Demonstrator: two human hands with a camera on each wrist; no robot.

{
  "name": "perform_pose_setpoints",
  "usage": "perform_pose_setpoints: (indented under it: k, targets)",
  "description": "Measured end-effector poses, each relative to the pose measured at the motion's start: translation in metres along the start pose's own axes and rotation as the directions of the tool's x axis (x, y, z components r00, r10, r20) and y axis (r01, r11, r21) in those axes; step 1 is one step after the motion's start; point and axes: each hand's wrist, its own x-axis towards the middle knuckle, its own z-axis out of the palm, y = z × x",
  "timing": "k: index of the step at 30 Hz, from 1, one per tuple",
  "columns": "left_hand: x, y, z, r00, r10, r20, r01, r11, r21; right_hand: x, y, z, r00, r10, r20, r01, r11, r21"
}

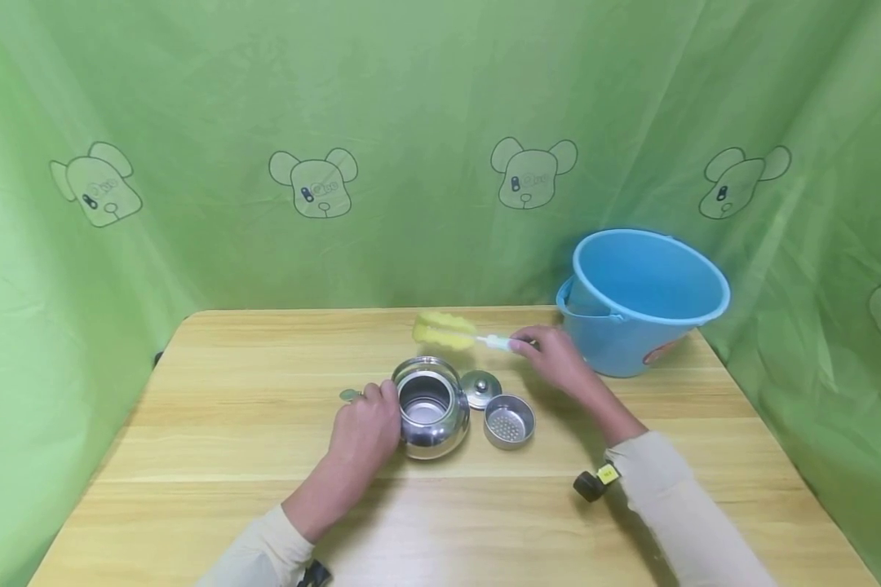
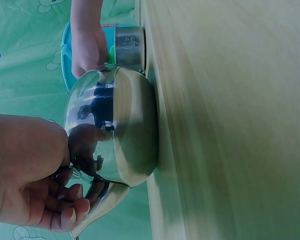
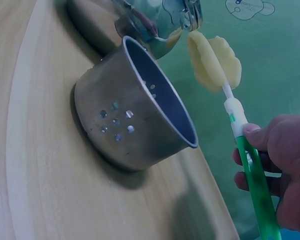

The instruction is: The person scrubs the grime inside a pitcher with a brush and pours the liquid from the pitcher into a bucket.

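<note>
A shiny metal teapot stands uncovered on the wooden table. At its left side my left hand holds it, the fingers curled by the spout in the left wrist view, where the pot is seen side-on. My right hand grips the green and white handle of a brush with a yellow sponge head, held above the table behind the teapot. In the right wrist view the thumb and fingers of the hand wrap round the handle. What exactly my left fingers grip is partly hidden.
Right of the teapot lie a metal lid and a round perforated strainer cup, which looms large in the right wrist view. A blue bucket stands at the table's back right corner. Green curtains with bear faces surround the table.
</note>
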Motion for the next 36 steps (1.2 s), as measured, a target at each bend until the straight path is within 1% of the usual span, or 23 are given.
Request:
perform_pose_setpoints:
  k: [8,12,17,27,36]
  targets:
    - [0.000,-0.001,0.000,1.000,0.002,0.010,-0.002,1.000,-0.003,0.006,0.006,0.009,0.999,0.028,0.021,-0.028,1.000,-0.009]
    - [0.000,-0.001,0.001,1.000,0.005,0.005,-0.004,1.000,-0.004,0.007,0.011,0.011,0.996,0.078,0.045,-0.078,0.997,-0.006]
    - [0.000,-0.001,-0.001,1.000,0.007,0.006,-0.007,1.000,-0.008,0.008,0.016,0.016,0.992,0.112,0.058,-0.112,0.994,0.002]
    - [0.000,-0.001,0.000,1.000,0.012,-0.002,-0.012,1.000,0.000,0.010,0.024,0.024,0.990,0.122,0.064,-0.122,0.992,-0.015]
    - [0.000,-0.002,0.000,1.000,0.014,-0.006,-0.014,1.000,0.016,0.011,0.028,0.026,0.992,0.111,0.065,-0.110,0.994,-0.022]
